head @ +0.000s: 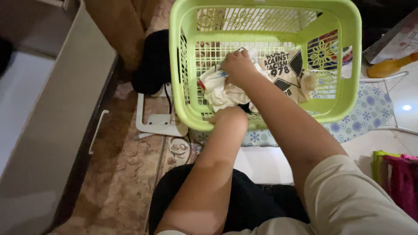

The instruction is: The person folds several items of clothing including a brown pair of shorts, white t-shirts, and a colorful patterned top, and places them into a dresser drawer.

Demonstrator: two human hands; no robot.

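Observation:
A lime green plastic laundry basket point(348, 52) with slatted walls stands in front of me. Inside lies a crumpled cream garment point(222, 91) with black printed patches. My right hand point(237, 65) reaches into the basket and closes on the cream cloth near its upper part. My left hand point(228, 118) grips the basket's near rim, fingers curled over the edge. A dark piece of cloth shows under the cream garment, mostly hidden by my arms.
A grey cabinet side point(52, 113) runs along the left. Black fabric point(154, 61) and a white bracket point(154, 124) lie left of the basket. A blue-flowered cloth point(370, 111) spreads under it. An orange bottle point(389, 65) lies right; pink and green cloths point(398, 174) sit lower right.

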